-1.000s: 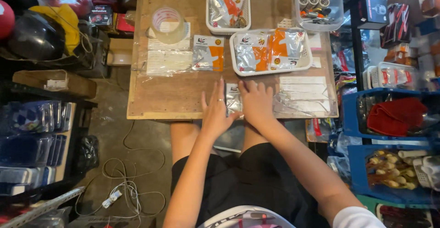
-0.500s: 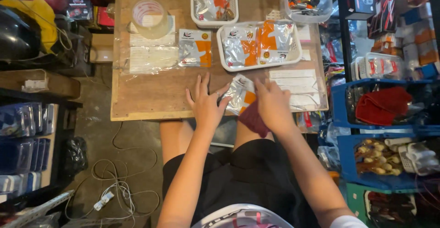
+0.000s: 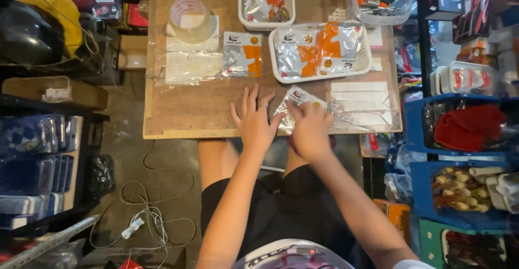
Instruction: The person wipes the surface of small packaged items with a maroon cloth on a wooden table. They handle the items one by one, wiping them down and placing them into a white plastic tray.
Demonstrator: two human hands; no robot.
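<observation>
right hand (image 3: 309,131) on packet (image 3: 294,107) near table edge (image 3: 178,134)

I take this for a small shop's packing corner, probably for motorcycle parts: a plywood worktop (image 3: 184,112) carries white trays (image 3: 319,50) of foil packets, blue bins (image 3: 459,134) of stock crowd one side, and helmets (image 3: 32,31) sit on the other.

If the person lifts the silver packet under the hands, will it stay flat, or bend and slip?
The packet looks like thin glossy foil, so it would probably bend when lifted by one edge. Its shiny face may slip between the fingers of the left hand. It seems flat and light, so a push from the right hand would likely slide it across the wooden table.
</observation>
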